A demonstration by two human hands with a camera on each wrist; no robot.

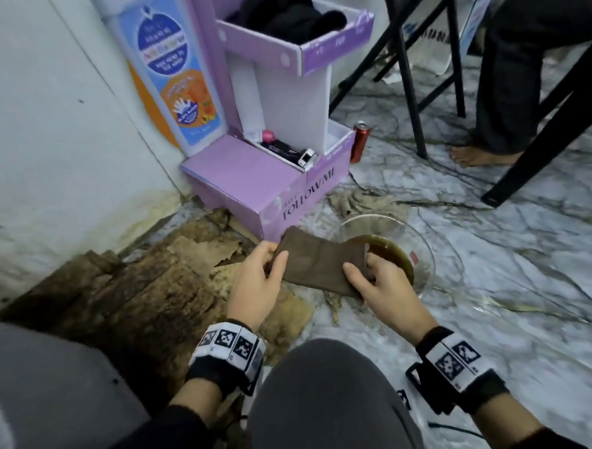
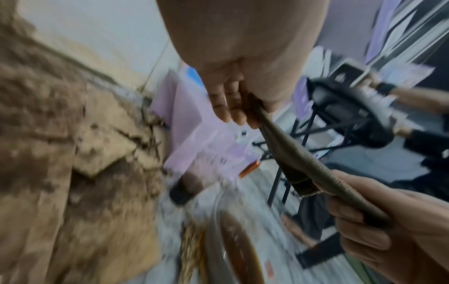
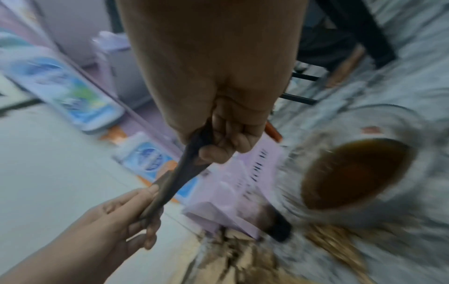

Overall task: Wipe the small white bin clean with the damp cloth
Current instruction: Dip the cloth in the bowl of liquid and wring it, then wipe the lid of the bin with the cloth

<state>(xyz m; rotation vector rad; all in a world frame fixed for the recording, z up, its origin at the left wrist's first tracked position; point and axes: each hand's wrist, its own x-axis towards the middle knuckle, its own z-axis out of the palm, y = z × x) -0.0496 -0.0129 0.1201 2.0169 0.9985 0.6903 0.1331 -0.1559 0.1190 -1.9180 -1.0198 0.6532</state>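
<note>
A damp brown cloth [image 1: 319, 264] is stretched between both hands, low over the marble floor. My left hand [image 1: 263, 281] pinches its left end with thumb on top. My right hand [image 1: 376, 282] grips the right end just above a glass bowl [image 1: 418, 238] of brown liquid. The left wrist view shows the cloth [image 2: 298, 151] edge-on, running from my left hand [image 2: 233, 101] to my right hand [image 2: 388, 226]. The right wrist view shows the cloth [image 3: 179, 178] between my right hand [image 3: 228, 138] and left hand [image 3: 126, 217], the bowl [image 3: 422, 146] beside them. No small white bin can be made out.
A purple and white cardboard stand [image 1: 272, 191] stands by the wall, a red can [image 1: 360, 142] next to it. Soggy brown cardboard [image 1: 137, 294] covers the floor at left. Black chair legs [image 1: 410, 81] and another person's bare foot [image 1: 472, 155] are at the back right. My knee [image 1: 331, 394] is below.
</note>
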